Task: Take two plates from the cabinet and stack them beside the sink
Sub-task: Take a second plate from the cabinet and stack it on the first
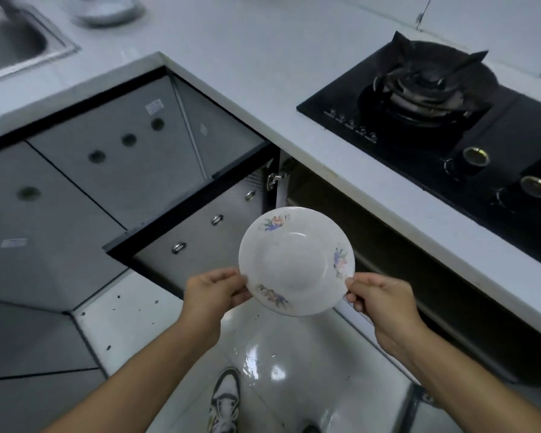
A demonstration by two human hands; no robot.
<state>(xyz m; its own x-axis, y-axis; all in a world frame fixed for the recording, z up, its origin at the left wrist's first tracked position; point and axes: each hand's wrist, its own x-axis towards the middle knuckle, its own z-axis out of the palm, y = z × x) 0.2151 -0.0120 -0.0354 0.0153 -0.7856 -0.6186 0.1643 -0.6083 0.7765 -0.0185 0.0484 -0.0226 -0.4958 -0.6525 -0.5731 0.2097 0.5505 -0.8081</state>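
A white plate with small flower prints (295, 260) is held in the air in front of the open cabinet (341, 239) under the counter. My left hand (214, 292) pinches its left rim and my right hand (377, 300) pinches its right rim. The plate tilts slightly, its hollow facing me. The steel sink (10, 42) lies at the far left of the counter. A blurred white round object (107, 9) rests on the counter beside the sink; I cannot tell what it is. The cabinet's inside is dark.
The white L-shaped counter (231, 57) wraps the corner. A black gas hob (434, 114) with a burner and two knobs sits at the right. The open cabinet door (200, 226) juts toward me. Grey cabinet fronts fill the left. Below are glossy floor tiles and my shoe (225, 401).
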